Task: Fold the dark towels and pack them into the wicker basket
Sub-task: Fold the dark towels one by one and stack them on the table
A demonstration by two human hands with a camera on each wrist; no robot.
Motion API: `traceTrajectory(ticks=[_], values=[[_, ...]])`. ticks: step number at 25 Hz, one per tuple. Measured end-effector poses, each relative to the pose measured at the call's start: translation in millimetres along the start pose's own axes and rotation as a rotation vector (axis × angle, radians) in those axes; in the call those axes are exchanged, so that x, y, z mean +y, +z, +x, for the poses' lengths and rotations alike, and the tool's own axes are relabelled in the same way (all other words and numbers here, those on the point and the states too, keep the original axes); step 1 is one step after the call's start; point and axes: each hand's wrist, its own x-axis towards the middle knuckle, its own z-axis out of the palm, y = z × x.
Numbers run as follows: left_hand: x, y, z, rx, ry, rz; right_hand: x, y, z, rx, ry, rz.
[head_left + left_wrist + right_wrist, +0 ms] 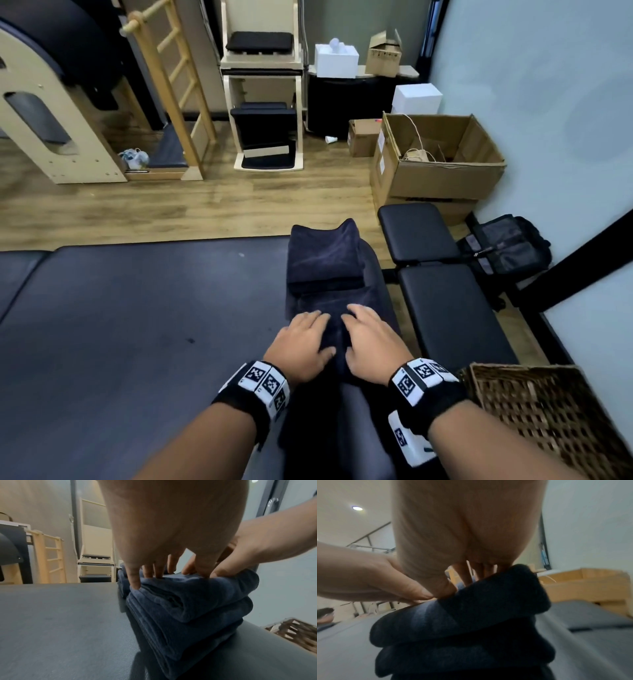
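A folded dark navy towel (329, 303) lies in thick layers (188, 601) near the right end of the dark padded table (137, 325). My left hand (308, 332) and right hand (366, 332) rest side by side on top of it, fingers straight and pressing down. In the left wrist view my left hand (149, 574) touches the top fold, with the right hand (231, 561) beside it. The right wrist view shows the right hand (462, 574) on the towel (471, 615). A second folded dark towel (325, 253) sits just beyond. The wicker basket (520, 367) stands at the lower right.
Two black bench pads (445, 308) run along the table's right side, between the towels and the basket. Past them are a black bag (507, 246) and open cardboard boxes (435, 161) by the wall. Wooden exercise frames stand across the wood floor.
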Motion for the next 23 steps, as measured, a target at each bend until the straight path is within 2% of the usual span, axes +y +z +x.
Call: traceTrajectory(ticks=[1, 3, 7, 11, 13, 16, 19, 23], values=[[0.0, 1.5, 4.6, -0.088, -0.040, 0.029, -0.9, 1.4, 2.2, -0.111, 0.057, 0.035], [-1.8, 7.1, 12.6, -0.171, -0.116, 0.082, 0.5, 3.8, 9.3, -0.257, 0.139, 0.020], [-15.8, 13.1, 18.6, -0.227, -0.238, 0.061, -3.5, 9.7, 27.9, -0.389, 0.150, -0.052], [-21.6, 12.7, 8.9, -0.222, -0.242, 0.008, -15.8, 4.3, 42.2, -0.497, 0.137, -0.099], [-30.0, 10.1, -5.3, -0.217, -0.257, -0.047, -24.5, -0.5, 46.5, -0.512, 0.118, -0.123], [-58.7, 10.0, -40.7, -0.155, -0.295, -0.140, -48.4, -1.3, 47.0, -0.428, 0.030, -0.140], [-95.6, 19.2, -94.5, -0.105, -0.435, -0.182, -84.6, 12.9, 42.7, -0.374, -0.059, -0.080], [-145.9, 45.7, -201.6, -0.063, -0.652, -0.324, -145.8, 57.2, 32.9, -0.375, -0.244, -0.165]])
